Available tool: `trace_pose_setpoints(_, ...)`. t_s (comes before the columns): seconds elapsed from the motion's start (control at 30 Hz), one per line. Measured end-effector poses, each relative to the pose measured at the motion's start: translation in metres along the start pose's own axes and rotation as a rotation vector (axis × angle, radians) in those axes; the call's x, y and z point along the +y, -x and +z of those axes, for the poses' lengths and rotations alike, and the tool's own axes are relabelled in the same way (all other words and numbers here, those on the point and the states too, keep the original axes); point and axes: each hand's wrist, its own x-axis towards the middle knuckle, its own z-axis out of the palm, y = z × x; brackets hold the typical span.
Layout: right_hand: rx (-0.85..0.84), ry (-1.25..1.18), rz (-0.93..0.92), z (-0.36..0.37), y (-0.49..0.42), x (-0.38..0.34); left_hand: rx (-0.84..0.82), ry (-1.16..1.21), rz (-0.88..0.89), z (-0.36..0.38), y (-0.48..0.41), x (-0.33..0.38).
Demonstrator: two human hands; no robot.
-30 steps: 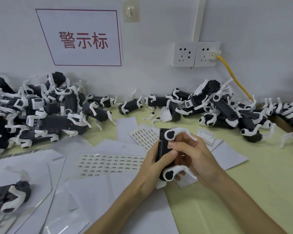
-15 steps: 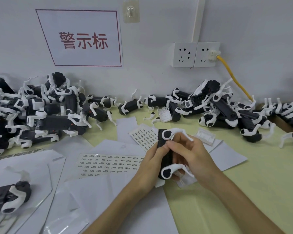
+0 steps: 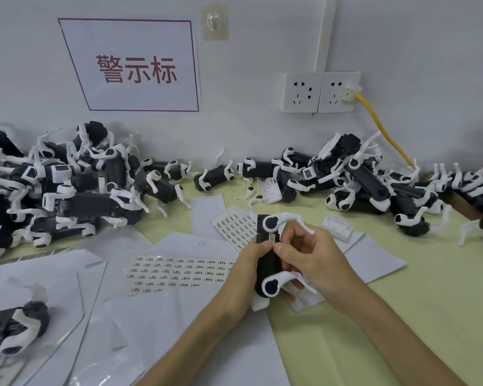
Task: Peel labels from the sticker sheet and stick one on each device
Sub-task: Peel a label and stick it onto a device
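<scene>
A black device with white legs (image 3: 266, 263) stands on end above the table's middle. My left hand (image 3: 250, 261) grips its left side, thumb on the black body. From the right, my right hand (image 3: 304, 256) curls its fingers round the device, thumb tip pressing its body just below a small label (image 3: 272, 237). A sticker sheet (image 3: 176, 271) with several rows of small labels lies flat to the left of my hands. A second sticker sheet (image 3: 236, 228) lies behind the device.
Piles of black-and-white devices lie along the wall at the left (image 3: 56, 185) and the right (image 3: 368, 185). One device (image 3: 14, 330) sits at the near left on white backing papers (image 3: 156, 324). A small clear packet (image 3: 336, 226) lies right of my hands. A yellow cable (image 3: 382, 129) hangs from the wall socket.
My right thumb has shifted down a little on the device's body, baring the small label above it. Both hands and the device have stayed in about the same place.
</scene>
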Motion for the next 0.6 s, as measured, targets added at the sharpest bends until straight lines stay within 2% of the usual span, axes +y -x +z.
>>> trace_pose_setpoints(0.2,-0.034,-0.027,0.031,0.005,0.001,0.000,0.129,0.014,0.050,0.002,0.000,0.003)
trace_pose_setpoints(0.37,-0.046,-0.011,0.029,0.005,0.001,0.004,0.084,0.090,0.060,-0.001,0.003,0.001)
trace_pose_setpoints(0.43,0.066,0.020,-0.036,0.008,0.002,0.004,0.068,0.118,0.026,-0.001,0.003,0.000)
trace_pose_setpoints(0.53,0.419,0.053,-0.179,0.001,0.001,0.004,0.116,0.148,-0.012,-0.003,0.000,0.001)
trace_pose_setpoints(0.6,0.571,-0.012,-0.192,-0.011,-0.001,0.002,0.122,0.150,-0.035,-0.006,-0.001,-0.001)
